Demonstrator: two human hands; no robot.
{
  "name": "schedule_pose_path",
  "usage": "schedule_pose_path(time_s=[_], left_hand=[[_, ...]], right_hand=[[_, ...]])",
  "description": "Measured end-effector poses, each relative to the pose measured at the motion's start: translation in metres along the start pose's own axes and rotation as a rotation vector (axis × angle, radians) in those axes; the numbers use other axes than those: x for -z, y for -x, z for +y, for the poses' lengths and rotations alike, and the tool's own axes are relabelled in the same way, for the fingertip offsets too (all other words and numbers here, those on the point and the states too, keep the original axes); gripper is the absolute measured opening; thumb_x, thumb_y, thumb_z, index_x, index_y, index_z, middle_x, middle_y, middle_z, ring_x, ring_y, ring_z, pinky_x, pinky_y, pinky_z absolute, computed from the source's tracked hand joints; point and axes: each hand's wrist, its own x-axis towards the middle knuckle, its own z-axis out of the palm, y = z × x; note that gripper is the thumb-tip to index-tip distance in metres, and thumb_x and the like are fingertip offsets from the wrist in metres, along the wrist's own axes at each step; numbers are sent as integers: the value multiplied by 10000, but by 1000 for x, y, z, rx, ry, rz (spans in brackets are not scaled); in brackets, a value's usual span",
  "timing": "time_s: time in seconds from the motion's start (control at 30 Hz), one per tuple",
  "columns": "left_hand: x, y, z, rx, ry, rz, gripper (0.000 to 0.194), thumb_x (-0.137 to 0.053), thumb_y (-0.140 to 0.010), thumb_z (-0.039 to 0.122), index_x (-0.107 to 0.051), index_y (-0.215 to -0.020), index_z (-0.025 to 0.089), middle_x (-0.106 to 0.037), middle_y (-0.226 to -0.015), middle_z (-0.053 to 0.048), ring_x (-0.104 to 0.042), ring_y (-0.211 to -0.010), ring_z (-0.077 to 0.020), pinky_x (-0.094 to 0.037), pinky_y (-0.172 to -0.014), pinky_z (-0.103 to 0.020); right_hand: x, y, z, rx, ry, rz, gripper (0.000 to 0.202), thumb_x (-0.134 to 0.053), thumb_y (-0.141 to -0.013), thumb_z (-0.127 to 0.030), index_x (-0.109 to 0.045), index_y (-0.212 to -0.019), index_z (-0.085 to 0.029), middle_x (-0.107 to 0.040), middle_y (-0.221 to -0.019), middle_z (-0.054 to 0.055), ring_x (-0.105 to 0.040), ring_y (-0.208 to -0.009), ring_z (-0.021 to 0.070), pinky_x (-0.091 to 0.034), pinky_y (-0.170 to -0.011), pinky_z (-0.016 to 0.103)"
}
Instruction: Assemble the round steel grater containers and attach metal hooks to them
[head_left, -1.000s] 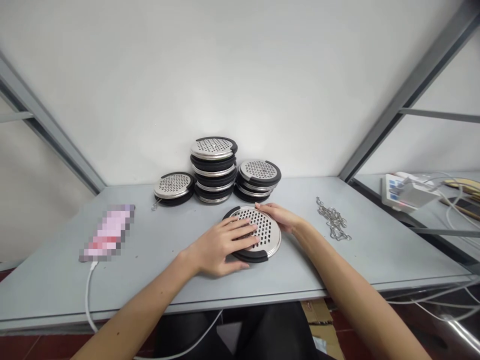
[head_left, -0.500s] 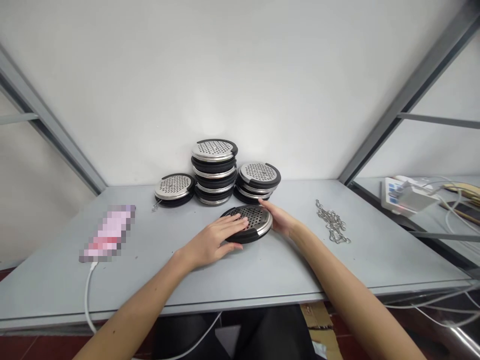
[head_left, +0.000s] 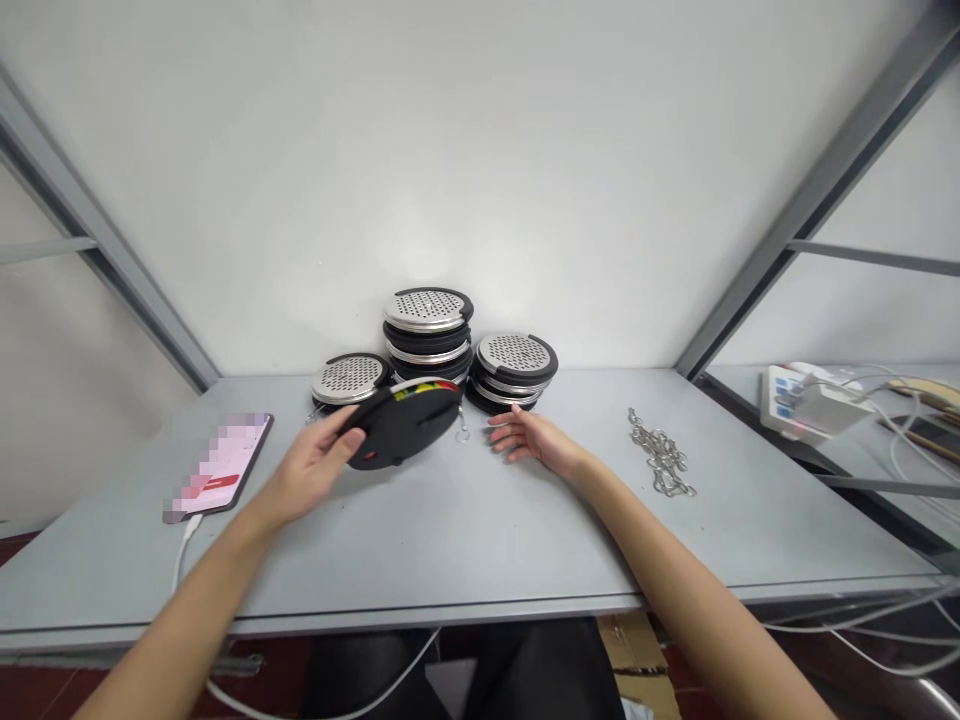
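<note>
Tilted up above the table, a round black disc (head_left: 405,426) shows its dark underside, with a small metal clip (head_left: 463,428) hanging at its right edge. My left hand (head_left: 319,460) grips the disc's left edge. My right hand (head_left: 531,440) is open beside it, apart from the disc, with fingers spread and nothing in them. Behind stand a tall stack of perforated metal and black discs (head_left: 428,308), a shorter stack (head_left: 516,358) at its right, and a low disc (head_left: 349,378) at its left, partly hidden by the held disc.
A pile of metal clips (head_left: 660,455) lies right of centre on the grey table (head_left: 480,560). A phone (head_left: 225,465) with a white cable lies at the left. Beyond the right metal frame (head_left: 750,260) is a white power strip (head_left: 795,400) with cables.
The disc has been lifted and tipped by my left hand, moving left and showing its underside and clip. My right hand has let go of it and opened.
</note>
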Motion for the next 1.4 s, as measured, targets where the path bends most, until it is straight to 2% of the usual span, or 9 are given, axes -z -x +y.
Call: schedule_pose_path(time_s=[0.1, 0.17, 0.27, 0.37, 0.47, 0.6, 0.77, 1.2, 1.4], left_hand=[[42, 12, 10, -12, -201, 73, 524, -518, -883, 590, -630, -1226, 210, -711, -1052, -41, -666, -932, -253, -562, -825, -321], [60, 16, 12, -24, -301, 164, 482, -500, -899, 575, -607, -1240, 251, -696, -1064, 1, -654, -958, -234, -554, -839, -314], [71, 13, 7, -12, -443, 336, 430, -492, -913, 535, -599, -1227, 261, -680, -1076, 18, -633, -985, -226, -522, -917, -354], [69, -5, -11, 2, -562, 408, 455, -478, -910, 522, -589, -1245, 234, -697, -1039, -20, -649, -914, -235, -537, -831, -343], [65, -30, -35, -45, -630, 338, 479, -467, -911, 491, -560, -1291, 215, -671, -1185, -47, -645, -1001, -255, -542, -796, -327], [57, -60, -65, -139, -651, 241, 499, -440, -928, 471, -539, -1313, 170, -595, -1324, -93, -567, -1184, -277, -496, -943, -371], [47, -82, -86, -162, -656, 216, 499, -410, -938, 468, -532, -1312, 161, -585, -1339, -105, -527, -1245, -259, -384, -1082, -413], [58, -82, -105, -216, -848, -70, 516, -388, -932, 470, -543, -1320, 166, -550, -1391, -111, -443, -1339, -276, -318, -1112, -455], [67, -74, -108, -206, -854, -128, 539, -390, -929, 503, -546, -1324, 172, -549, -1395, -101, -448, -1337, -272, -306, -1125, -464]], right_hand=[[-3, 1, -1, 7, 35, 3, 444, -394, -975, -479, -664, -1033, -132, -709, -937, 118, -671, -743, 163, -562, -615, 260], [-5, 3, -2, 6, 40, 8, 431, -399, -976, -467, -662, -1034, -130, -708, -925, 113, -669, -734, 160, -556, -602, 254], [-9, 3, -2, 6, 52, 16, 411, -407, -978, -447, -662, -1027, -127, -707, -910, 108, -664, -721, 152, -547, -590, 241], [-12, 3, -1, 13, 60, 25, 394, -421, -976, -434, -662, -1020, -125, -710, -903, 107, -660, -708, 145, -538, -574, 235], [-12, 1, 1, 23, 65, 31, 384, -434, -973, -430, -661, -1017, -124, -707, -890, 102, -659, -694, 143, -537, -572, 240], [-11, 1, 2, 38, 76, 32, 367, -461, -964, -429, -661, -1000, -124, -695, -867, 93, -656, -685, 139, -541, -575, 236], [-9, 0, 4, 47, 74, 19, 366, -484, -952, -444, -653, -998, -123, -686, -866, 96, -652, -678, 140, -541, -558, 231], [-9, 2, 1, 52, 117, 10, 353, -487, -954, -424, -652, -1012, -117, -681, -882, 101, -650, -688, 137, -547, -572, 230], [-9, 3, 2, 63, 144, 6, 353, -510, -941, -433, -655, -1020, -120, -683, -901, 106, -652, -701, 140, -547, -586, 237]])
